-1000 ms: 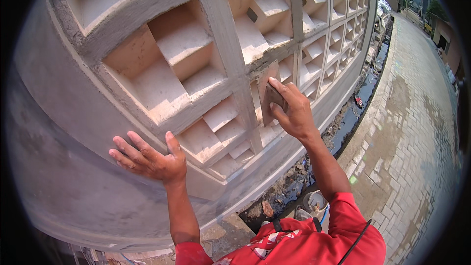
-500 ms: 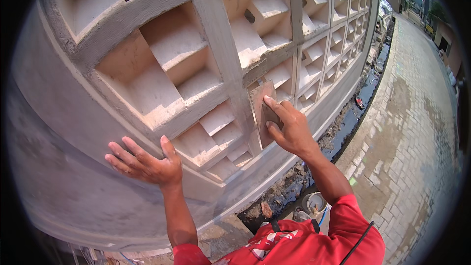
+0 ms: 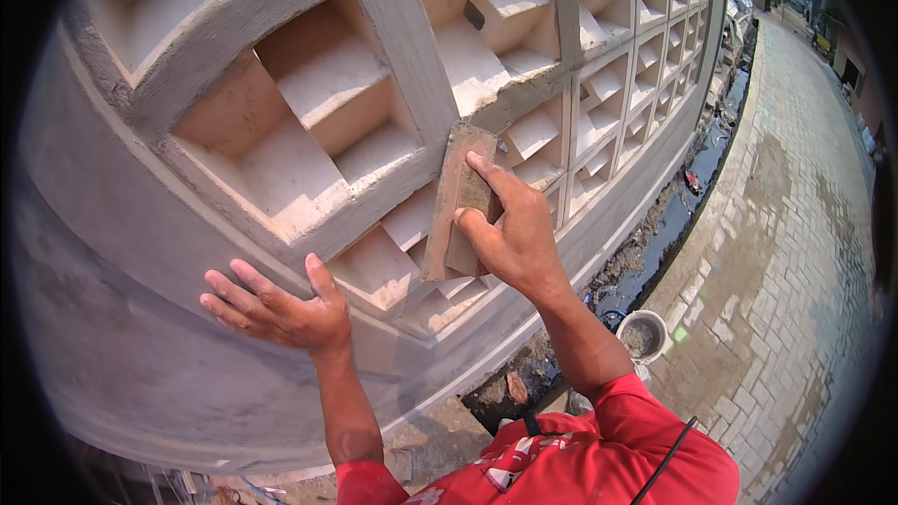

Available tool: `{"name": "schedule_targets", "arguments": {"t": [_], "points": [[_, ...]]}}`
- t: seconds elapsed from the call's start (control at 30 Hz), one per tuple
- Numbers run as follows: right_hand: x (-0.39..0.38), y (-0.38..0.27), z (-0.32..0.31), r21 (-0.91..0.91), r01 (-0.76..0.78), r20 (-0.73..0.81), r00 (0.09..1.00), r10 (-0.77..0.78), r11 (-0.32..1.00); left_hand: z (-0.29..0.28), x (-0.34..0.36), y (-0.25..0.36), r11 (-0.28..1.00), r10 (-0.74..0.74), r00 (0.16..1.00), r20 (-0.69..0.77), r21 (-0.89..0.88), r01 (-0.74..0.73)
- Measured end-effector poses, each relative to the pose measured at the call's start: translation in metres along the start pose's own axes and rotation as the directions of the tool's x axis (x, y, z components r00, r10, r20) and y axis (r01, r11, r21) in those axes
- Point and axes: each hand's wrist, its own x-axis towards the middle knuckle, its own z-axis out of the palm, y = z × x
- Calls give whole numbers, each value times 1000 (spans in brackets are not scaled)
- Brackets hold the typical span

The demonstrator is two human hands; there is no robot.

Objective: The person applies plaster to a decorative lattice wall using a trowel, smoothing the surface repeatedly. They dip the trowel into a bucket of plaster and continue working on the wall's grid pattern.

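My right hand [image 3: 500, 224] grips a flat, mortar-smeared plastering float [image 3: 447, 193], its long board held upright against a grey vertical rib between square openings of the pale concrete lattice wall [image 3: 393, 56]. Fingers and thumb sit on the float's back. My left hand [image 3: 290, 309], fingers spread, is at the smooth grey plastered band [image 3: 140, 224] below and left of the lattice; whether the palm touches it I cannot tell.
A narrow drain [image 3: 673, 215] with dark water and debris runs along the wall's foot, beside a paved lane [image 3: 795, 271]. A bucket [image 3: 643, 337] with grey contents stands near my right forearm. The red-sleeved arms and shirt [image 3: 561, 458] are at the bottom.
My right hand and the float have moved left over the lattice joint, after dipping downward at the middle frame. My left hand stays spread in about the same place, slightly lower than at first.
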Motion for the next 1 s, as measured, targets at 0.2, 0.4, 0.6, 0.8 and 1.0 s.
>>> {"name": "schedule_targets", "arguments": {"t": [0.2, 0.4, 0.6, 0.8, 1.0], "points": [[-22, 8, -29, 189, -41, 170, 985, 8, 981, 4, -3, -5, 999, 15, 1000, 0, 38, -15], [28, 31, -85, 351, -216, -43, 968, 246, 911, 2, 0, -2, 1000, 12, 1000, -9, 13, -12], [51, 46, -67, 343, -223, -12, 970, 242, 913, 4, -1, -5, 999, 30, 1000, -11, 25, -29], [-3, 21, -29, 170, -78, 159, 986, 51, 982, 5, -3, -6, 999, 26, 1000, -6, 36, -26], [31, -6, -119, 359, -292, 235, 947, 217, 887, 2, -3, -6, 999, 15, 1000, 8, 31, -15]]}}
